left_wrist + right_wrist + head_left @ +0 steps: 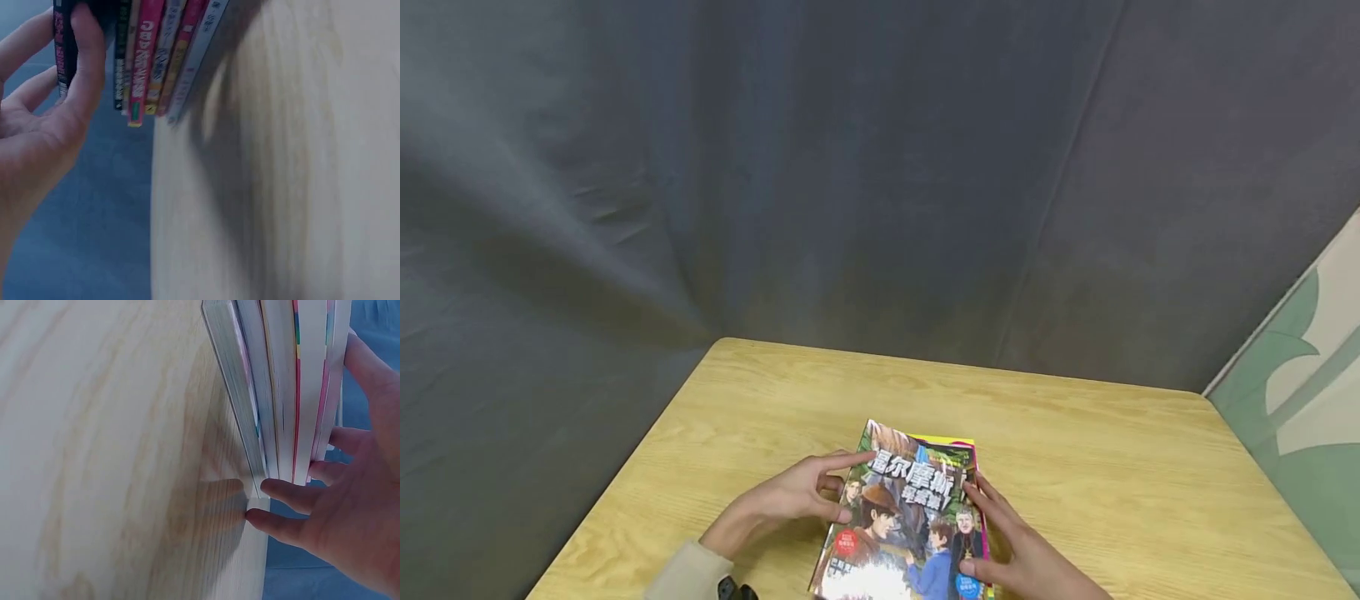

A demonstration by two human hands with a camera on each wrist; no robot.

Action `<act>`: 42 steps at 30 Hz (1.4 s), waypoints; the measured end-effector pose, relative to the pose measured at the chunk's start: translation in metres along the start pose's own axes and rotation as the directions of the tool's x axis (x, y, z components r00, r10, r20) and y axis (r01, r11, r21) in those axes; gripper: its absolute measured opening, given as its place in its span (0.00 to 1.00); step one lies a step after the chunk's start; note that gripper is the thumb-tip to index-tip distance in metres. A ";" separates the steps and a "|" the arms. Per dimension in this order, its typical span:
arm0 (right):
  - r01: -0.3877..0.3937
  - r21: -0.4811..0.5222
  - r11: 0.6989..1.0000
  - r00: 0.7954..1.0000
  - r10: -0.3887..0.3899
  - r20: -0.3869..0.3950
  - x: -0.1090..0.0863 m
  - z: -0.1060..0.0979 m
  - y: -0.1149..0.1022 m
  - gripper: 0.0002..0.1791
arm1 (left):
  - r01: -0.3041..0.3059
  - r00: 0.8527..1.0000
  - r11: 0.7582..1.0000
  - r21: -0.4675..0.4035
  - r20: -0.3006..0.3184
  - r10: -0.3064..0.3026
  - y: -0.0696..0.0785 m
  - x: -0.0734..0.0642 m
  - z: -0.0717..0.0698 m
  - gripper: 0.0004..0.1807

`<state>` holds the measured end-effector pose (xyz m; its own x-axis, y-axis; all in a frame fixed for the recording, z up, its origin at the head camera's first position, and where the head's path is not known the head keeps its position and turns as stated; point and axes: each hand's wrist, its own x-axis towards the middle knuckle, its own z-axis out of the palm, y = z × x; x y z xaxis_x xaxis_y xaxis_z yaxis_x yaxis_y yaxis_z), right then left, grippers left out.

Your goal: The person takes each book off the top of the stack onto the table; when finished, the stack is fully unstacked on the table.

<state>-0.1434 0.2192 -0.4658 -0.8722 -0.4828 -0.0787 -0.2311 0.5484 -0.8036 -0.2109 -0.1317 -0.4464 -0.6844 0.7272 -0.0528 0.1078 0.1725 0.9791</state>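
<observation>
A comic-style book (895,533) with white title characters on its cover tops a stack of several books. My left hand (797,492) holds this top book at its left side, with the forefinger reaching over the cover. In the left wrist view, its dark spine (65,47) stands apart from the coloured spines (150,62) below, with my fingers at it. My right hand (1018,546) touches the opposite side of the stack, thumb near the cover's lower corner. In the right wrist view, its fingers (284,526) stretch out fairly straight along the page edges (284,394).
The stack lies on a light wooden table (775,392), near the person. A yellow-edged book (951,439) peeks out behind the top one. Dark cloth (880,183) hangs behind and left of the table; a green-and-white patterned surface (1315,400) stands at the right.
</observation>
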 end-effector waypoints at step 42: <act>0.024 0.221 0.975 0.992 -0.050 0.113 -0.004 0.009 0.004 0.51 | 0.190 0.942 0.982 -0.010 -0.279 -0.185 -0.032 0.048 -0.178 0.41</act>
<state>-0.1368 0.2175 -0.4735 -0.8050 -0.5839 -0.1048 -0.1509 0.3725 -0.9157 -0.3754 -0.2203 -0.4456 -0.8662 0.4677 -0.1761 -0.0315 0.3006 0.9532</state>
